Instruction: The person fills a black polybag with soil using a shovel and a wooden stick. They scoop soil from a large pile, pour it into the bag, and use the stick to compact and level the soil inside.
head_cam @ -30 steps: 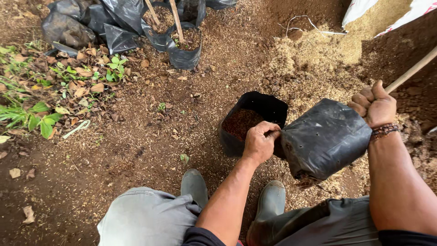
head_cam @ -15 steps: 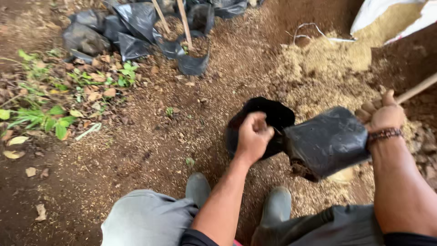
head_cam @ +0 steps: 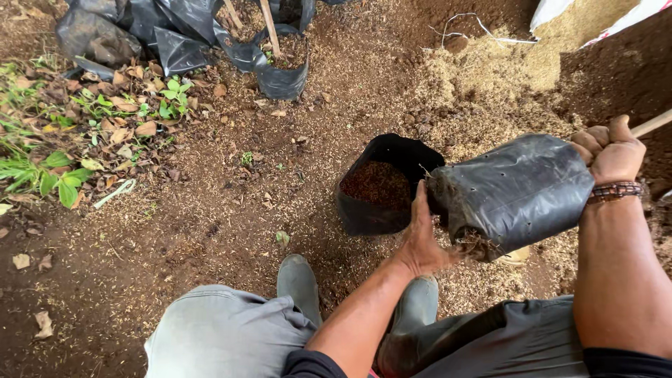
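The filled black grow bag [head_cam: 514, 189] lies on its side in the air, long axis running left to right, its base toward the right hand [head_cam: 610, 150] and its soil-caked mouth toward the left hand [head_cam: 423, 241]. The right hand is clenched round the bag's far end, fingers curled shut on the plastic (a pale stick [head_cam: 651, 124] juts out past the knuckles; whether it is held too cannot be told). The left hand is flat and spread against the mouth, palm on the loose soil and roots, not closed on anything.

The open black bag [head_cam: 381, 189] stands upright on the ground just beside and below the tilted bag's mouth, partly filled with dark soil. It sits to the left of that mouth, so the left hand is the nearer of the two. Nothing stands between the two bags.

Two grey boots [head_cam: 301, 283] sit near the standing bag's base. Further bags of black plastic [head_cam: 280, 66] lie well apart at the top, with leaf litter and green weeds [head_cam: 49, 171] to the left. A husk heap [head_cam: 504, 66] lies beyond.
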